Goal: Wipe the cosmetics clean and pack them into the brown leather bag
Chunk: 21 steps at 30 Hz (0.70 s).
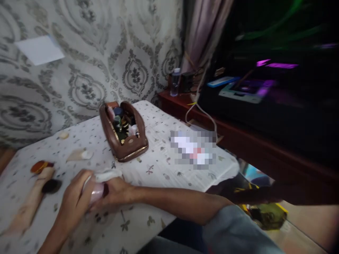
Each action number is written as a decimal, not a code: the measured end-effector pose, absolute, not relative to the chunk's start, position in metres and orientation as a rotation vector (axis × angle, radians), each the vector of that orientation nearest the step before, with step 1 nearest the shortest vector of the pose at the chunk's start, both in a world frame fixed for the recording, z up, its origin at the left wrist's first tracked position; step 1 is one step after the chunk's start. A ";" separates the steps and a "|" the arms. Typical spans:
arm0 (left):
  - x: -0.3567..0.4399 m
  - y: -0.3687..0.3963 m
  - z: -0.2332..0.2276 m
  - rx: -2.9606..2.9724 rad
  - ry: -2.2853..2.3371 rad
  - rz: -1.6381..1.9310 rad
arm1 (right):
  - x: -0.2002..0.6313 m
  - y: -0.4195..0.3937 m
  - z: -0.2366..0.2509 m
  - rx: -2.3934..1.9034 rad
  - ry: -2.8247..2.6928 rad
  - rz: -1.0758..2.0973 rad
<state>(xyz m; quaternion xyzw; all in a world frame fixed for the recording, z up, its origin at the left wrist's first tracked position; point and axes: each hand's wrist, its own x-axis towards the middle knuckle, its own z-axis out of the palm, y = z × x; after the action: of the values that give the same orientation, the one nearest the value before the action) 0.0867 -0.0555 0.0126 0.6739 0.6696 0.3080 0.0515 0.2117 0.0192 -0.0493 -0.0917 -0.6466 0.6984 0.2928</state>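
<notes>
My left hand [76,199] is closed around a small pinkish container [97,191], blurred by motion. My right hand [115,192] meets it from the other side, its fingers wrapped and partly hidden behind the container. A crumpled white tissue or cloth [108,174] lies over the container's top, between both hands and against the right one. Left of my hands are a long beige tube-like item [33,201], a dark round piece [52,186] and an amber round item [39,167]. Beyond them lies a beige tube with a white cap [86,154].
An open brown zip bag [131,150] full of small bottles stands on the patterned tablecloth [156,169]. A blurred-out item [194,148] lies to its right. Behind are a clear bottle [174,84], a reddish wooden stand [172,102], a hanging cable and a large dark screen [278,134].
</notes>
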 end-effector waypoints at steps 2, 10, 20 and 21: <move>0.091 -0.054 0.014 1.811 2.074 0.925 | 0.213 0.017 -0.052 -0.222 -1.639 1.962; 0.081 -0.051 0.004 1.255 2.213 1.384 | 0.206 0.012 -0.053 -0.237 -1.341 2.279; 0.095 -0.070 0.005 2.053 2.190 1.304 | 0.211 0.026 -0.049 -0.571 -1.540 1.954; 0.099 -0.071 0.004 2.155 2.184 1.258 | 0.211 0.025 -0.050 -0.570 -1.616 1.887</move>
<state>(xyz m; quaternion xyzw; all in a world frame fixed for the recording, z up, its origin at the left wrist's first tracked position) 0.0990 -0.0705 0.0041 0.6474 0.6560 0.3781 -0.0870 0.2111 0.0252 -0.0498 -0.2140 -0.6063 0.7080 0.2922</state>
